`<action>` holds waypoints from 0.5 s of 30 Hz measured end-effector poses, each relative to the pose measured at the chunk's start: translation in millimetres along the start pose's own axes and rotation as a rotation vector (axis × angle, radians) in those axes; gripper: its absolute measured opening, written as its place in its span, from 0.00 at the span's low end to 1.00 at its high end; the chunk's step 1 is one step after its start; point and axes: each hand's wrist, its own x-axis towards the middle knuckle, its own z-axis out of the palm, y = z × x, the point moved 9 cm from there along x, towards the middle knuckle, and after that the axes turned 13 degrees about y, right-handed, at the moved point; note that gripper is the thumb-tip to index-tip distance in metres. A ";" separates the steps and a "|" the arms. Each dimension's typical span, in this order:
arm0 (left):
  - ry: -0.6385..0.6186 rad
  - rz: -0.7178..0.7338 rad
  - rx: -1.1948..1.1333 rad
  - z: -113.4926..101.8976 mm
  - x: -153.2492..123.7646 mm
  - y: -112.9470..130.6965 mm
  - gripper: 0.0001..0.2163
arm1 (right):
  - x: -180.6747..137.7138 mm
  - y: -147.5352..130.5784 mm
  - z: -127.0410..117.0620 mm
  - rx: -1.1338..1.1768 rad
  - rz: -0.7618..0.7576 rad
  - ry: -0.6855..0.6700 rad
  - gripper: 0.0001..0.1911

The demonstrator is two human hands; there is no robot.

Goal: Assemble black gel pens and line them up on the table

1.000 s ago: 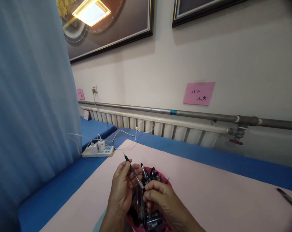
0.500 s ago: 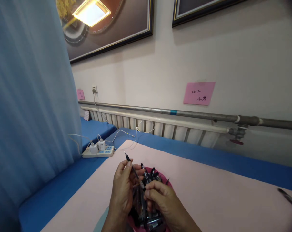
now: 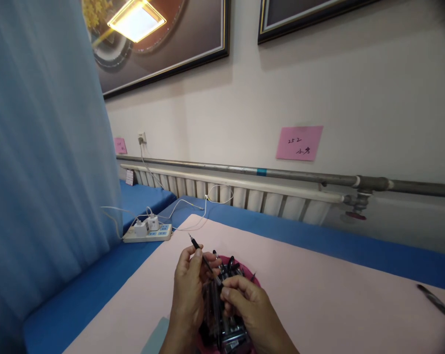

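Currently, L hand pinches the pen near its tip, and R hand grips its rear end. Pen is tilted, tip up-left, above the pink container w/ other pens, standing on pink sheet.

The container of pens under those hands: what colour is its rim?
The container's rim is bright pink, seen best in the head view.

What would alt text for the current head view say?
Left hand and right hand hold a slim black pen over a round pink container of black and clear plastic pens or pen parts. A pale pink sheet lies beneath, on a blue surface.
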 end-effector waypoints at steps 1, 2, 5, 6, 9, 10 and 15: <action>-0.003 0.002 0.005 0.5 -0.6 -0.3 0.15 | 0.5 0.8 -0.5 0.020 0.002 0.008 0.06; -0.009 0.008 0.013 1.1 -1.3 -0.5 0.15 | 0.8 1.4 -0.8 0.043 0.006 0.013 0.05; -0.022 0.036 0.058 2.8 -3.2 0.2 0.13 | 0.0 2.7 -1.5 0.114 0.029 0.026 0.04; -0.025 0.043 0.069 3.2 -3.6 0.5 0.13 | -0.8 2.8 -1.5 0.137 0.040 0.026 0.04; -0.039 0.032 0.051 4.8 -4.3 0.2 0.13 | -4.5 1.5 0.0 0.217 0.083 0.006 0.05; -0.047 0.023 0.029 5.6 -4.6 0.0 0.13 | -5.8 1.2 1.0 0.245 0.106 -0.005 0.05; -0.026 0.009 -0.005 5.1 -5.6 -0.8 0.14 | -6.1 2.4 2.0 0.313 0.204 -0.008 0.08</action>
